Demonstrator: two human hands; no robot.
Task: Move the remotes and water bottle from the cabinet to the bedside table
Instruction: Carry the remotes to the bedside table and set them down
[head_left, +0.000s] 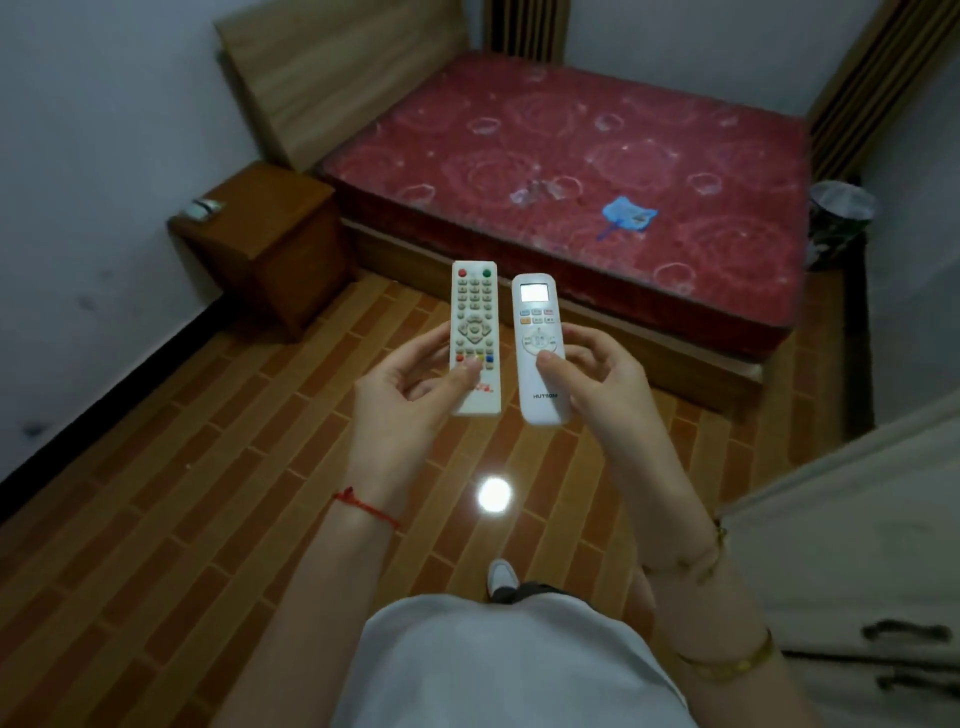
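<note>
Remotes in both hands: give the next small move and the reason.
Probably carry both forward and left to the brown wooden bedside table. The left hand grips the white many-buttoned remote, the right hand the white screen-topped remote, and the table stands well ahead beside the bed.

A bedroom in a home.
A bed with a bare red mattress and wooden headboard stands beside a wooden bedside table.
</note>
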